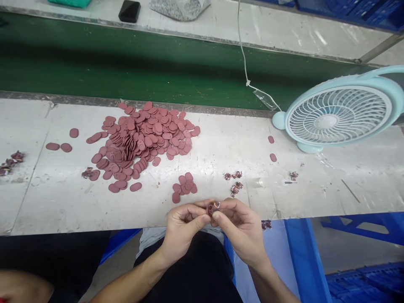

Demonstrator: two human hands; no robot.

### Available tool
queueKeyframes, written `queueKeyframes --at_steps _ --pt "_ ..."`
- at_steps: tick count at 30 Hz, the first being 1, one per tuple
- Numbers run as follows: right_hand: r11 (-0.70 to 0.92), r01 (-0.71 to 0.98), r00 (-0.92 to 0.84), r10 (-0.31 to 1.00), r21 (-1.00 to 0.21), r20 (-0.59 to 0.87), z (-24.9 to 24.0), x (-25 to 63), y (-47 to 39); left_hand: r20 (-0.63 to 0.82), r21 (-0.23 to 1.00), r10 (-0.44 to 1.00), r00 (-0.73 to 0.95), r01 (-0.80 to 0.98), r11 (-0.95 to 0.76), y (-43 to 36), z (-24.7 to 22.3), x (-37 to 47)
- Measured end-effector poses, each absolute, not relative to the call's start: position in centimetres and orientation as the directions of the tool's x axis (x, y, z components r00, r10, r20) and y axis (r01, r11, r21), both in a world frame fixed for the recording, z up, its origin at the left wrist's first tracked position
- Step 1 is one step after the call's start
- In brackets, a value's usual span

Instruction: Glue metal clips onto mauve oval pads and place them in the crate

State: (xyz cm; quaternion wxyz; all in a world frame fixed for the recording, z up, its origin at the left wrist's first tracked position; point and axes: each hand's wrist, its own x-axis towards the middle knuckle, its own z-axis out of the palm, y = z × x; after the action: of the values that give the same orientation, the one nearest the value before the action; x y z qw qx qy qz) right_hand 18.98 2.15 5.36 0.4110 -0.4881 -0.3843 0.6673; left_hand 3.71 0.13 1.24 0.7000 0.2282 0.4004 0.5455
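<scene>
Just off the front edge of the table, my left hand (182,229) and my right hand (242,229) meet, thumbs and fingertips pinched on one small dark-red trinket (212,208) with a pale, shiny part at its right. Fingers hide much of it. Beyond my left hand lies a small group of flat, oval maroon pieces (186,184). A large heap of the same ovals (148,136) spreads behind it, farther left. Small dark-red clusters with pale bits (236,188) lie on the tabletop beyond my right hand.
A light-blue fan (337,115) stands at the right with its cable (243,54) running up. Behind the white table (221,139) is a green strip (126,59). A blue bin (307,256) is below at the right. At lower left, another person's arm (23,286) shows.
</scene>
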Motion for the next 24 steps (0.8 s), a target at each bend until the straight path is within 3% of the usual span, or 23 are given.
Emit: queueKeyframes --at_steps 5,8,10,12,14,16,19,24 --pt "-0.353 -0.161 -0.130 0.933 -0.922 -0.335 4.4 19.2 2.2 -0.284 0.769 0.958 0.038 -0.588 0.251 0.3 1.3 5.0" --pt "-0.337 -0.196 -0.032 0.941 -0.921 -0.337 3.5 19.9 2.0 -0.247 0.830 0.967 0.057 -0.503 0.242 1.0 1.5 4.8" --pt "-0.325 -0.234 0.059 0.936 -0.916 -0.347 2.7 21.3 1.5 -0.199 0.933 0.979 0.047 -0.298 0.204 1.9 1.5 3.6" --pt "-0.287 -0.259 0.196 0.919 -0.922 -0.341 1.8 23.6 0.8 -0.094 0.993 0.996 0.003 0.072 0.094 3.3 1.3 1.7" --pt "-0.221 -0.255 0.388 0.868 -0.941 -0.309 0.8 26.6 -0.4 0.022 0.887 0.999 0.043 0.460 -0.040 4.8 0.9 -0.4" --pt "-0.162 -0.212 0.574 0.777 -0.964 -0.257 -0.4 29.9 -1.8 0.047 0.750 0.980 0.195 0.641 -0.164 6.1 0.3 -1.9" --pt "-0.151 -0.084 0.763 0.625 -0.985 -0.161 -2.4 34.9 -4.1 0.032 0.616 0.943 0.333 0.736 -0.281 7.0 -0.3 -2.8" --pt "-0.274 0.072 0.893 0.446 -0.959 -0.060 -6.7 42.7 -7.2 -0.024 0.523 0.951 0.309 0.814 -0.252 7.3 -0.3 -2.0"
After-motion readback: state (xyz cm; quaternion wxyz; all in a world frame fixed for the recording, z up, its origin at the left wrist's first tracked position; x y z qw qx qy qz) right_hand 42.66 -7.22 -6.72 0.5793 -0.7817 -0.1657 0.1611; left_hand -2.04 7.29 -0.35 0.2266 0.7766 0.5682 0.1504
